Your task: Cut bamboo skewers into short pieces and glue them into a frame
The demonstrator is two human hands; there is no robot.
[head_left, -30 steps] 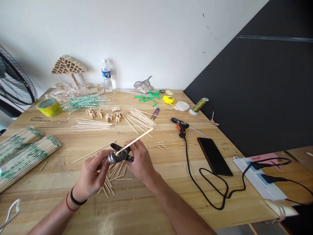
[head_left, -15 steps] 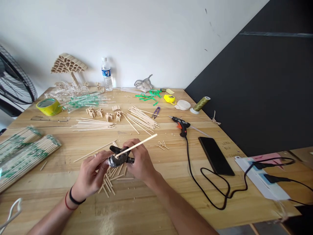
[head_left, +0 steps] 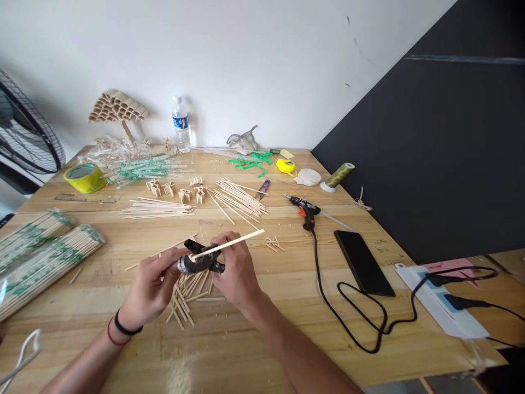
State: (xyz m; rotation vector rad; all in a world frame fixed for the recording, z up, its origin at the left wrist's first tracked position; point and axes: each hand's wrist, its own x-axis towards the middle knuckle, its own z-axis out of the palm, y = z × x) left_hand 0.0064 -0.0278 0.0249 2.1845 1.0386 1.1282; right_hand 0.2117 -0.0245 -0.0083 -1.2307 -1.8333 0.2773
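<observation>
A black hand tool (head_left: pixel 199 261) with a silvery, rounded end is held above the table by both hands. My left hand (head_left: pixel 153 282) is closed at its rounded left end, where the fingertips are partly hidden. My right hand (head_left: pixel 234 265) wraps round the tool's right side. A thin wooden stick (head_left: pixel 233 241) lies slanted across the tool, its far end sticking out up and to the right past my right hand. Below the hands is a loose pile of short cut sticks (head_left: pixel 182 306).
Long sticks (head_left: pixel 158 209) and small wooden pieces (head_left: pixel 185 195) lie beyond the hands. A glue gun (head_left: pixel 305 210) with its cable, a phone (head_left: pixel 363 262) and a power strip (head_left: pixel 443 301) are at right. Packed sticks (head_left: pixel 53 265) are at left.
The view has shifted slightly. The stick lies at a flatter slant across the tool, and my left hand has turned a little. Both hands keep their hold.
</observation>
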